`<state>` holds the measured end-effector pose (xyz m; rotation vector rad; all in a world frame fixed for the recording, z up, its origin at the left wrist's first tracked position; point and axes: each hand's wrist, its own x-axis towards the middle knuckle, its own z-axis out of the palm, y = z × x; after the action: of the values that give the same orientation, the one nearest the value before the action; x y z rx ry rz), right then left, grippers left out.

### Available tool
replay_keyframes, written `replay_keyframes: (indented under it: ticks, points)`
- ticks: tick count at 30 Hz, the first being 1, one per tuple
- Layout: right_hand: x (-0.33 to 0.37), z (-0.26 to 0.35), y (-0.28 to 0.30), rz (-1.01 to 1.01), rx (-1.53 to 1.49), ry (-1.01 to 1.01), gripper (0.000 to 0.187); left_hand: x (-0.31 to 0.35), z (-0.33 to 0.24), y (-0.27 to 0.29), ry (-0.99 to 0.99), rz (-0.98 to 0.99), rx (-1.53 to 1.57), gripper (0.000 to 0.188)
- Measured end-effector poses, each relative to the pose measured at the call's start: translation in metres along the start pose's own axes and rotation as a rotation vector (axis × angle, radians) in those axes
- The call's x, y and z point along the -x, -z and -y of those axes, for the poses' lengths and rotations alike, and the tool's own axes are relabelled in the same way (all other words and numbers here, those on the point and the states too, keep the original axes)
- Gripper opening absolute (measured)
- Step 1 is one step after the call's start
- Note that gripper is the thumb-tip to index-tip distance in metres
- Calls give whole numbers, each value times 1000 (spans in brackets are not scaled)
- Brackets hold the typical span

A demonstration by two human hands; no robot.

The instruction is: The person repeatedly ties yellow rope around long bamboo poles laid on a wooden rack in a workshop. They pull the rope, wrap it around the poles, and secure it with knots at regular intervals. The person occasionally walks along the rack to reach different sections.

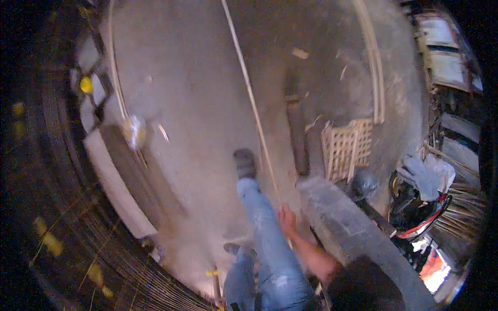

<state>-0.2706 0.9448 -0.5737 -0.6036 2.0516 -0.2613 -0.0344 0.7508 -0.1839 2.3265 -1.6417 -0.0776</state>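
Note:
My right hand (287,221) is closed round a long, thin, pale rod (252,101). The rod slants from the hand up and slightly left to the far edge of the picture; its material is too blurred to tell. Its near end is partly hidden by my hand and forearm. My left hand does not show clearly. At the lower edge, left of my legs, stands a narrow brownish upright piece with a yellow part (212,273). My legs in blue jeans (270,233) are in mid-stride, one dark shoe (244,162) forward.
A long grey block or beam (342,212) lies close on my right, with a wooden lattice crate (347,147) and dark pipe (297,137) beyond. On the left are a pale beam (116,179) and stacked dark rods (62,155). Thin strips (376,72) lie at far right.

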Motion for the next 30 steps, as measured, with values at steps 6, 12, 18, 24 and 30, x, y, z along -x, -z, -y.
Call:
replay_keyframes:
  ticks: [6, 12, 18, 24, 30]
  points:
    - [150, 194, 128, -482, -247, 496, 21, 55, 58, 76, -280, -2, 352, 44]
    - [329, 354, 152, -261, -586, 731, 23, 190, 40, 106, 89, 669, 1062, 44]
    - [448, 299, 88, -77, -334, 903, 46, 210, 141, 196, 33, 352, 743, 33]
    - [402, 172, 40, -90, -68, 867, 42, 240, 271, 314, 62, 246, 594, 37]
    - [316, -3, 60, 88, 628, 616, 33, 294, 375, 347, 261, 521, 512, 42]
